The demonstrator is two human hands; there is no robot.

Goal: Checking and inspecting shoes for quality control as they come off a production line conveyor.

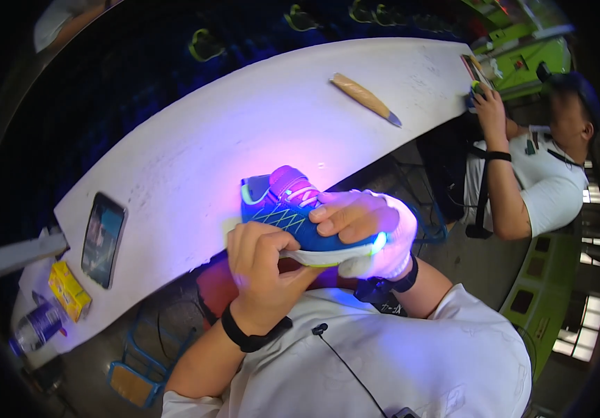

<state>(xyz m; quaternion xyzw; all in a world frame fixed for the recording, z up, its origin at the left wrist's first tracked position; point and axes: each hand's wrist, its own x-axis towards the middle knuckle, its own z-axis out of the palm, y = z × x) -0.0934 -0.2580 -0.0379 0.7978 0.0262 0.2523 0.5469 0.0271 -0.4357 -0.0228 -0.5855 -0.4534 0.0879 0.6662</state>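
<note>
A small blue shoe (293,219) with a pink tongue, pale laces and a white sole is held up near the table's front edge, its toe pointing right. My left hand (262,258) grips the sole and side at the heel half, fingers bent. Around the toe half, my right hand (370,226) is closed, its fingertips on the upper beside the laces; a whitish glove covers part of this hand. Purple-blue light falls over the shoe and both hands. The shoe's underside is mostly hidden.
On the white table (195,153) lie a wooden-handled knife (366,99), a phone (103,240), a yellow packet (70,291) and a plastic bottle (39,326). A co-worker (537,167) sits at the right, one hand on a small object. A blue-framed stool (136,373) stands lower left.
</note>
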